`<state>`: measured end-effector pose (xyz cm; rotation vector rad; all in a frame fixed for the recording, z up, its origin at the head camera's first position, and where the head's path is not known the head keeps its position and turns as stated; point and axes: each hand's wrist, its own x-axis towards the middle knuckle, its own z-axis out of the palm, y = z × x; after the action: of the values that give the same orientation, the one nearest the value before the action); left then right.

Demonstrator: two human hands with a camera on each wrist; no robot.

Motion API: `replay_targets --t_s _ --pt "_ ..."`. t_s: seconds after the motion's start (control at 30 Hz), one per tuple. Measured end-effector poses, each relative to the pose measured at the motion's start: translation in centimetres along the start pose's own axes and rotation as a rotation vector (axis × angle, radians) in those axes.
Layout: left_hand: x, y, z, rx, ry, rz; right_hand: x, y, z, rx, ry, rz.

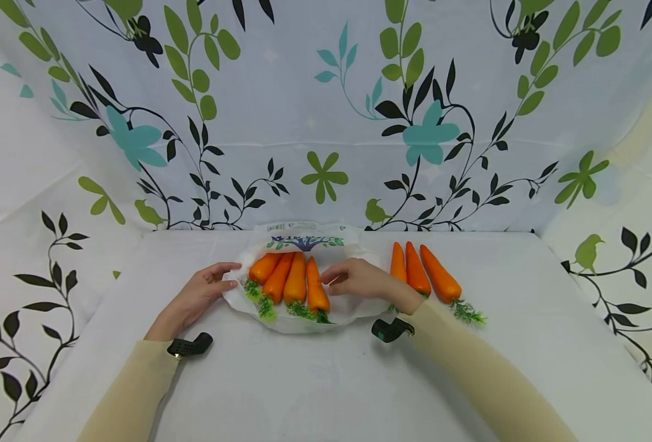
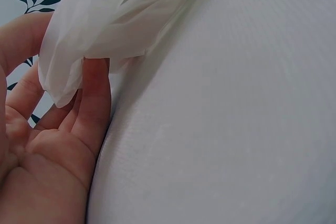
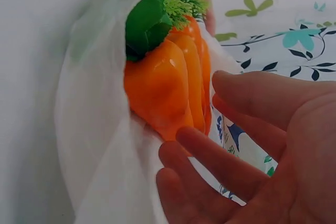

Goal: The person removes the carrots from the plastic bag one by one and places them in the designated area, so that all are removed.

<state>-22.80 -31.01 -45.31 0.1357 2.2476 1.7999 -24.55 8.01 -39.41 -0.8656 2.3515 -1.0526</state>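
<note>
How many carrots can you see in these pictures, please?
7: four carrots lie in the white bag held by the left hand, and three loose carrots lie on the table to the bag's right, the leftmost partly behind the right arm. More may be hidden inside.

A thin white printed plastic bag (image 1: 306, 326) is pinched at its left edge by the left hand (image 1: 201, 296). Inside, four glossy, tapered, leafy-topped orange carrots (image 1: 295, 281) are laid side by side, the right hand (image 1: 359, 278) held beside the rightmost. Three similar carrots (image 1: 417, 270) are fanned right of the bag.
</note>
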Motion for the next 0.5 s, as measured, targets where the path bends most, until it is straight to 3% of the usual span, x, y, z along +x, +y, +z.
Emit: replay_targets --t_s 0.23,0.5 --pt "0.1 -0.2 0.0 -0.016 0.003 -0.015 0.9 -0.9 0.0 0.120 -0.067 0.126" --pt "0.1 -0.1 0.1 -0.020 -0.001 -0.020 1.6 -1.2 0.6 0.134 -0.082 0.169"
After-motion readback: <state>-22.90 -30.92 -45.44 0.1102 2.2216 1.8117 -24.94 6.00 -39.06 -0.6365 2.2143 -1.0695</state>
